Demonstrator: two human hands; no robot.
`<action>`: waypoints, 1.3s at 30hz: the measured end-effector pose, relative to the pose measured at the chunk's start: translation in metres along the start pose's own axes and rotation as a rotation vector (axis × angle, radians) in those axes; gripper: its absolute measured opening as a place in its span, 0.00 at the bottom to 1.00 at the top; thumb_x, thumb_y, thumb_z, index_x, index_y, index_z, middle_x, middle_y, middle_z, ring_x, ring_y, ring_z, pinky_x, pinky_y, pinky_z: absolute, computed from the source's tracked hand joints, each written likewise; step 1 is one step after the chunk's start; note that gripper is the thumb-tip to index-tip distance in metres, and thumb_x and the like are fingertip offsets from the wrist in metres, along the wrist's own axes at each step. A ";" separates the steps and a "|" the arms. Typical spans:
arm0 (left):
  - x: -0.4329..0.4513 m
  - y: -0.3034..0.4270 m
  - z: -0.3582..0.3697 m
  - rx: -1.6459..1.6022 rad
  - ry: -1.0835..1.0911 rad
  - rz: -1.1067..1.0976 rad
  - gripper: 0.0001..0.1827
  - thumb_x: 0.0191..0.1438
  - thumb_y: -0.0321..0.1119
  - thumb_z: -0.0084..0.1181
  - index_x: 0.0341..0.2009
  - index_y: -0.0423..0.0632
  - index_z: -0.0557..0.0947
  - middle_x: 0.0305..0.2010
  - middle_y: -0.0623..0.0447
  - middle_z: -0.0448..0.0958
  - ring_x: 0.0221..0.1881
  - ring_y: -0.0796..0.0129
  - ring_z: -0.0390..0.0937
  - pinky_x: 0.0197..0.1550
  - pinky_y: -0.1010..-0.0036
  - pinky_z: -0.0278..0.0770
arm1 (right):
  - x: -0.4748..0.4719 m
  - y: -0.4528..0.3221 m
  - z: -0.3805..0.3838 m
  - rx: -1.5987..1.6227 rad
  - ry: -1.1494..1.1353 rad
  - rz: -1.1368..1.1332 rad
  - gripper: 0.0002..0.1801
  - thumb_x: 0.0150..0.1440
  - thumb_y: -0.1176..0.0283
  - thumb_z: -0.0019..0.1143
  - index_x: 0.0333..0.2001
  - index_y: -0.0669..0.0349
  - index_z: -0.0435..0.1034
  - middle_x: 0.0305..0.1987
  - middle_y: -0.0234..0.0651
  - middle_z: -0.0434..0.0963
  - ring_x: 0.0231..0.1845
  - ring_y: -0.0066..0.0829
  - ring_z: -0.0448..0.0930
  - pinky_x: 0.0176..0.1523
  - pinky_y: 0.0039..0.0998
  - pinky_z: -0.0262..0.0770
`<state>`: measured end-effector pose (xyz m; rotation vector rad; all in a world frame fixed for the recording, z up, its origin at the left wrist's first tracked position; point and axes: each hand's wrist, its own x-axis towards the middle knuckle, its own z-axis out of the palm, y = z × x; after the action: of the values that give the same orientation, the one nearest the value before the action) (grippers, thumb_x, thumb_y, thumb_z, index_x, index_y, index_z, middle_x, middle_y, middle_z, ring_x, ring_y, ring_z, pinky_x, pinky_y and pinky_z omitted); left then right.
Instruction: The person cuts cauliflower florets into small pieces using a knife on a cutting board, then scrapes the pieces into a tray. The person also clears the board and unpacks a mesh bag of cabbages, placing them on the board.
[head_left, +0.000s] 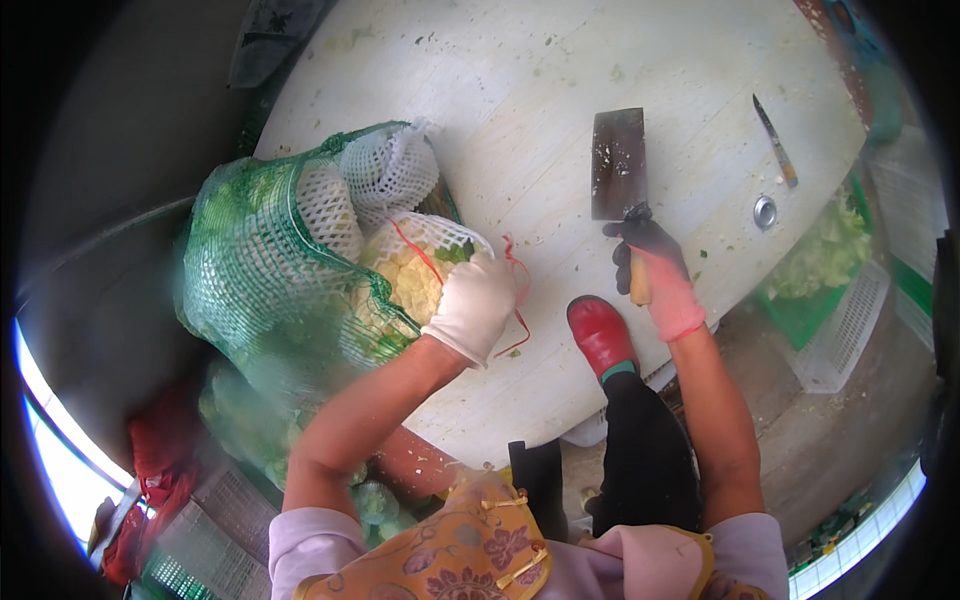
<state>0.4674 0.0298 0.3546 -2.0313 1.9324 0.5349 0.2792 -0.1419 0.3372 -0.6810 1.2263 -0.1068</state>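
My left hand (476, 304), in a white glove, curls over the right side of a pale yellow cauliflower (409, 281); its fingertips are hidden. A white foam net (442, 226) partly covers that cauliflower, which sits at the mouth of a green mesh bag (247, 225). More foam-netted heads (390, 169) fill the bag. Red string (519, 279) trails beside my left hand. My right hand (658, 274), in a pink and black glove, grips a cleaver (619, 165) by its wooden handle (640, 281). The wide blade points away from me, over the white table.
A small knife (776, 142) and a round metal piece (765, 212) lie on the white table (525, 97), among scattered crumbs. My red shoe (602, 334) shows over the table's near edge. At right a crate (844, 337) holds pale green trimmings (821, 244). More bagged produce (255, 420) lies lower left.
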 end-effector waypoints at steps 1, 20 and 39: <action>0.000 0.001 0.002 -0.088 0.009 0.014 0.04 0.43 0.29 0.54 0.22 0.46 0.81 0.28 0.49 0.76 0.32 0.56 0.77 0.26 0.64 0.77 | 0.007 0.002 0.000 -0.050 0.022 -0.033 0.16 0.56 0.58 0.56 0.41 0.59 0.72 0.25 0.27 0.70 0.19 0.20 0.70 0.22 0.24 0.64; 0.057 0.023 -0.185 -0.671 0.961 -0.035 0.16 0.46 0.33 0.55 0.41 0.45 0.77 0.46 0.45 0.74 0.49 0.53 0.72 0.49 0.62 0.70 | 0.111 0.024 -0.084 -1.439 0.507 -0.842 0.29 0.53 0.54 0.61 0.56 0.53 0.67 0.45 0.38 0.77 0.44 0.41 0.79 0.44 0.39 0.76; -0.340 -0.234 0.234 -1.403 1.130 -1.302 0.30 0.66 0.54 0.39 0.61 0.42 0.66 0.55 0.44 0.71 0.54 0.60 0.71 0.57 0.67 0.68 | 0.038 -0.052 0.245 -0.837 -1.100 -0.416 0.15 0.57 0.70 0.55 0.48 0.55 0.76 0.40 0.35 0.78 0.43 0.32 0.78 0.47 0.28 0.73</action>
<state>0.6731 0.4527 0.2896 -4.2382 -0.5739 0.3327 0.5253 -0.0966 0.3748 -1.4534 -0.0036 0.4223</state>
